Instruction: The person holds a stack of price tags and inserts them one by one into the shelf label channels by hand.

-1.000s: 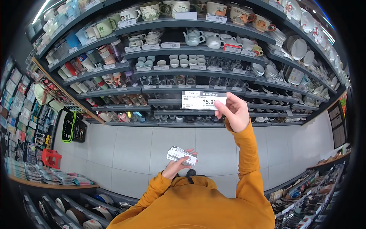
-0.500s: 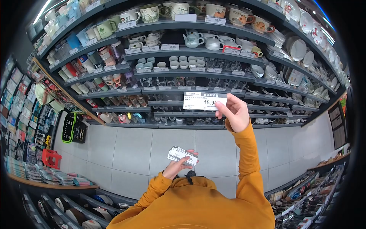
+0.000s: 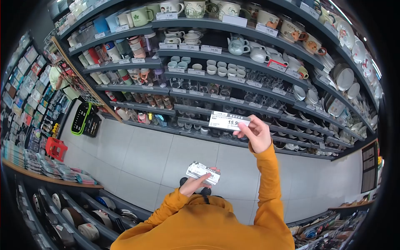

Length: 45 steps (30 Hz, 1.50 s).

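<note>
Held out toward the shelves, my right hand (image 3: pixel 257 132) pinches a white price tag (image 3: pixel 221 121) by its right end. The tag's large print begins with 15.9, and my thumb covers the last digit. Lower down, in front of my body, my left hand (image 3: pixel 196 183) grips a small stack of price tags (image 3: pixel 204 172), fanned slightly, with the thumb across the top one. Behind the single tag are shelves of glassware, and a blue-grey teapot (image 3: pixel 238 45) stands on a higher shelf.
Mugs (image 3: pixel 143 16) line the upper shelf and plates (image 3: pixel 345 78) fill the right side. On the tiled floor (image 3: pixel 143 160) at left stand a black and green shopping basket (image 3: pixel 82 118) and a red stool (image 3: pixel 56 148). Another person (image 3: pixel 57 78) is partly visible at far left. Pans and bowls (image 3: pixel 88 231) lie at lower left.
The view has tilted, so the shelves now slope down to the right. My right hand with its tag sits slightly lower in view. Both hands keep their hold.
</note>
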### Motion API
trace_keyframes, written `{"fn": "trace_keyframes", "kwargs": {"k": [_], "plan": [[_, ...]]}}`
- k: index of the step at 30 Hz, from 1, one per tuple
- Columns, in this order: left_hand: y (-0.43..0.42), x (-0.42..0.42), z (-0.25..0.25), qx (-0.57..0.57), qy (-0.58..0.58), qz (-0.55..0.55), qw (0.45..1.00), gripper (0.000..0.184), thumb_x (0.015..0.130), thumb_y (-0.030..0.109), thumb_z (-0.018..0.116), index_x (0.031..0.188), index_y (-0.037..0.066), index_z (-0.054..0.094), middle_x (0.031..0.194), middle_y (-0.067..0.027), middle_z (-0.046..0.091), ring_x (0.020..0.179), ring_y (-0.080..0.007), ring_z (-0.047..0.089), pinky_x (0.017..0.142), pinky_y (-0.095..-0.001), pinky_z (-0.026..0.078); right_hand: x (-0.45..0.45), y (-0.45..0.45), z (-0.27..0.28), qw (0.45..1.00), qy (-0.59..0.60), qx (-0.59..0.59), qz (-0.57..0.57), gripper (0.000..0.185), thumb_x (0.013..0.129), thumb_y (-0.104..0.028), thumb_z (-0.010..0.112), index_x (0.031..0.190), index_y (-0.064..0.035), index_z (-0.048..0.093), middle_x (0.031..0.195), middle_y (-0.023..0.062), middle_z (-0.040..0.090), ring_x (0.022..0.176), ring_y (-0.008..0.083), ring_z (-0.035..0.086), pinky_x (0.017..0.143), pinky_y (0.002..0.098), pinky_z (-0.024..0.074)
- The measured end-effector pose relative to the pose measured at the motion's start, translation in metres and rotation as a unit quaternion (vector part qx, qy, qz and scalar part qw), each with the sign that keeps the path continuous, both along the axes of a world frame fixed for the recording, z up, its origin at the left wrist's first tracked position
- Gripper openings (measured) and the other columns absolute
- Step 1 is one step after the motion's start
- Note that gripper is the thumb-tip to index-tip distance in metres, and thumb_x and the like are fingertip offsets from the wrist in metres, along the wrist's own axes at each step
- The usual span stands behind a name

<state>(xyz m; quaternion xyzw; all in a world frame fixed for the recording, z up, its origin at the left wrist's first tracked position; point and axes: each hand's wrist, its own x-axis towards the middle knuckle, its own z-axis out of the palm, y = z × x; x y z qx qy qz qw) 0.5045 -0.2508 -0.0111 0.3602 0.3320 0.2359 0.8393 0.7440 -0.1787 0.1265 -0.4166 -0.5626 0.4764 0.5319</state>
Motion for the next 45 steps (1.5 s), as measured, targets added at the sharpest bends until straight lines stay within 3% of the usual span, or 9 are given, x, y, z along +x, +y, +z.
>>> {"fn": "trace_keyframes", "kwargs": {"k": [6, 11, 16, 20, 26, 31, 38, 39, 45], "plan": [[0.03, -0.012, -0.017, -0.005, -0.008, 0.016, 1.0, 0.041, 0.099, 0.024, 0.048, 0.137, 0.008, 0.045, 0.133, -0.0064, 0.054, 0.108, -0.014, 0.059, 0.082, -0.0278, 0.05, -0.009, 0.026, -0.023, 0.997, 0.009, -0.06, 0.054, 0.012, 0.094, -0.006, 0.058, 0.097, 0.0053, 0.054, 0.097, 0.02, 0.069, 0.075, 0.0142, 0.066, 0.069, 0.0249, 0.0528], [0.08, -0.028, -0.008, -0.024, -0.027, 0.029, 0.999, 0.038, 0.098, 0.024, 0.052, 0.132, 0.007, 0.051, 0.125, -0.0053, 0.059, 0.101, -0.0113, 0.06, 0.076, -0.0257, 0.052, -0.03, 0.065, -0.048, 0.998, -0.062, -0.023, 0.008, 0.015, 0.088, -0.01, 0.068, 0.094, 0.0033, 0.065, 0.084, 0.0043, 0.065, 0.068, 0.0062, 0.058, 0.061, 0.019, 0.0473], [0.144, -0.068, -0.01, -0.024, -0.045, 0.024, 0.998, 0.038, 0.097, 0.023, 0.054, 0.131, 0.007, 0.052, 0.118, -0.0065, 0.063, 0.098, -0.0112, 0.062, 0.074, -0.0255, 0.052, -0.085, 0.124, -0.063, 0.998, -0.029, -0.057, 0.007, 0.028, 0.086, -0.007, 0.069, 0.111, 0.0002, 0.059, 0.082, 0.0033, 0.066, 0.063, 0.0034, 0.055, 0.056, 0.0176, 0.0443], [0.203, -0.122, -0.007, -0.004, -0.066, 0.011, 0.998, 0.039, 0.096, 0.021, 0.056, 0.131, 0.006, 0.051, 0.12, -0.0068, 0.062, 0.097, -0.0121, 0.062, 0.073, -0.0258, 0.052, -0.144, 0.192, -0.089, 0.996, -0.072, -0.052, 0.022, 0.024, 0.087, -0.009, 0.069, 0.108, -0.0003, 0.06, 0.078, 0.0017, 0.065, 0.061, 0.0024, 0.053, 0.055, 0.0177, 0.0428], [0.298, -0.223, -0.003, 0.029, -0.038, 0.0, 0.999, 0.04, 0.094, 0.016, 0.058, 0.132, 0.003, 0.05, 0.121, -0.0067, 0.061, 0.094, -0.014, 0.063, 0.071, -0.0278, 0.053, -0.227, 0.334, -0.191, 0.981, -0.181, -0.058, -0.031, 0.024, 0.088, -0.016, 0.068, 0.105, -0.0004, 0.062, 0.073, 0.0058, 0.066, 0.062, 0.0097, 0.063, 0.054, 0.0238, 0.0484], [0.338, -0.292, -0.026, 0.0, 0.015, 0.089, 0.996, 0.026, 0.091, 0.019, 0.063, 0.112, 0.003, 0.059, 0.097, -0.0065, 0.066, 0.082, -0.0137, 0.063, 0.061, -0.0278, 0.05, -0.264, 0.422, -0.269, 0.952, -0.277, -0.08, -0.1, 0.025, 0.087, -0.022, 0.068, 0.104, -0.0025, 0.068, 0.071, 0.0116, 0.07, 0.065, 0.013, 0.067, 0.058, 0.0288, 0.0524], [0.358, -0.328, -0.03, -0.043, 0.046, 0.156, 0.986, 0.021, 0.09, 0.021, 0.065, 0.104, 0.005, 0.059, 0.093, -0.0029, 0.064, 0.074, -0.0096, 0.059, 0.057, -0.025, 0.045, -0.291, 0.481, -0.273, 0.906, -0.399, -0.023, -0.137, 0.023, 0.09, -0.03, 0.061, 0.103, -0.0148, 0.072, 0.087, 0.0102, 0.071, 0.068, 0.022, 0.069, 0.067, 0.0327, 0.0526], [0.363, -0.332, -0.033, -0.035, 0.047, 0.148, 0.987, 0.023, 0.091, 0.021, 0.064, 0.107, 0.005, 0.059, 0.093, -0.0024, 0.064, 0.075, -0.0092, 0.058, 0.057, -0.0246, 0.045, -0.294, 0.49, -0.276, 0.901, -0.411, -0.021, -0.135, 0.023, 0.091, -0.034, 0.057, 0.105, -0.0214, 0.071, 0.074, 0.0078, 0.069, 0.073, 0.0262, 0.068, 0.069, 0.0367, 0.0524], [0.39, -0.351, -0.029, 0.017, 0.037, 0.102, 0.994, 0.04, 0.093, 0.024, 0.058, 0.131, 0.01, 0.054, 0.099, 0.0026, 0.063, 0.081, -0.0049, 0.055, 0.059, -0.0212, 0.042, -0.293, 0.523, -0.311, 0.886, -0.424, -0.146, -0.115, 0.022, 0.091, -0.033, 0.059, 0.108, -0.022, 0.069, 0.069, 0.0096, 0.068, 0.065, 0.0201, 0.069, 0.063, 0.034, 0.0526]]}}
